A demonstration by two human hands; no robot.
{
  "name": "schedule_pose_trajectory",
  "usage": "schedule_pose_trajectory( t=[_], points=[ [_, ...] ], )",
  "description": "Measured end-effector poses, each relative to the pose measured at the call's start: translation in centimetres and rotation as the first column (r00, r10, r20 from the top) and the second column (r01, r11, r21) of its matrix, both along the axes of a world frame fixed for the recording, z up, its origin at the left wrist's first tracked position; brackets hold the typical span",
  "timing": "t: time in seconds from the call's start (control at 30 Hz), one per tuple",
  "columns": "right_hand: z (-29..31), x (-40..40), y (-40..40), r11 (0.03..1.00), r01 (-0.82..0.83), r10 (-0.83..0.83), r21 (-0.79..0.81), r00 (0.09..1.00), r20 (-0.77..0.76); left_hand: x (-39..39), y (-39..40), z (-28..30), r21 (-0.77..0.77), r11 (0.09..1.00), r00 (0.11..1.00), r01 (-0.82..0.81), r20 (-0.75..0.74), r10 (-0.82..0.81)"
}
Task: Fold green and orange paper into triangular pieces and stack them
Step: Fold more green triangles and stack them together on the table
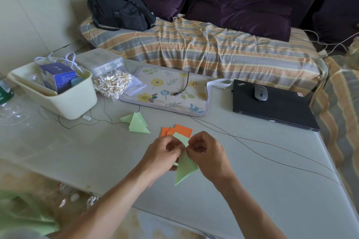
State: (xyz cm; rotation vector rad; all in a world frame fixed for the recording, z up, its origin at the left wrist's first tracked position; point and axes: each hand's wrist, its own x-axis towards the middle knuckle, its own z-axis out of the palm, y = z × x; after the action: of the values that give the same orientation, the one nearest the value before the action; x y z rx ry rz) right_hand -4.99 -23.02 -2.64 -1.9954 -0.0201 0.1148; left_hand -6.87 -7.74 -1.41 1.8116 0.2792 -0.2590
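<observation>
A green paper piece (184, 169), folded into a long triangle, hangs just above the table in front of me. My left hand (161, 156) and my right hand (208, 153) pinch its upper part from either side, fingers curled. Behind the hands lie a few orange paper squares (183, 129), overlapping on the table. Folded green triangles (137, 122) sit in a small pile to the left of the orange squares.
A cream plastic bin (64, 101) with boxes stands at the left, next to a bag of cotton swabs (111, 83). A floral mat (167, 91) lies in the middle back, a shut black laptop (275, 105) with a mouse (260, 92) at the right. Thin cables (262, 153) cross the table.
</observation>
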Motion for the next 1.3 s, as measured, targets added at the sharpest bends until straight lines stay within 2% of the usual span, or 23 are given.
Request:
schedule_pose_trajectory(
  t=[0.2,0.5,0.63,0.8,0.9,1.07,1.3],
  points=[
    [0.2,0.0,0.1,0.997,-0.018,0.023,0.073,0.998,-0.062,0.3,0.5,-0.5,0.103,0.994,0.995,-0.046,0.098,0.036],
    [0.4,-0.3,0.2,0.998,-0.063,0.063,0.008,0.984,-0.168,0.7,0.4,-0.2,-0.071,0.977,0.979,-0.201,0.026,0.203],
    [0.2,0.0,0.2,0.999,-0.013,0.008,-0.035,0.99,-0.14,0.9,0.6,-0.2,-0.047,0.97,0.971,-0.24,0.0,0.24],
    [-0.5,0.1,-0.3,0.984,0.015,-0.021,-0.18,0.999,-0.028,0.7,1.2,-0.3,0.191,0.979,0.998,-0.068,0.024,0.065],
    [-0.6,0.0,-0.2,0.969,-0.013,0.028,-0.245,0.998,0.057,0.7,1.3,-0.4,0.309,0.95,0.996,-0.05,0.083,0.025],
    [-0.7,-0.3,0.4,0.972,-0.054,0.089,-0.23,0.986,0.143,0.5,0.9,-0.3,0.341,0.94,0.994,0.002,0.101,-0.039],
    [-0.9,-0.1,0.2,0.96,-0.089,0.129,-0.267,0.982,0.136,0.5,0.8,-0.6,0.411,0.91,0.976,0.05,0.174,-0.132]
  ],
)
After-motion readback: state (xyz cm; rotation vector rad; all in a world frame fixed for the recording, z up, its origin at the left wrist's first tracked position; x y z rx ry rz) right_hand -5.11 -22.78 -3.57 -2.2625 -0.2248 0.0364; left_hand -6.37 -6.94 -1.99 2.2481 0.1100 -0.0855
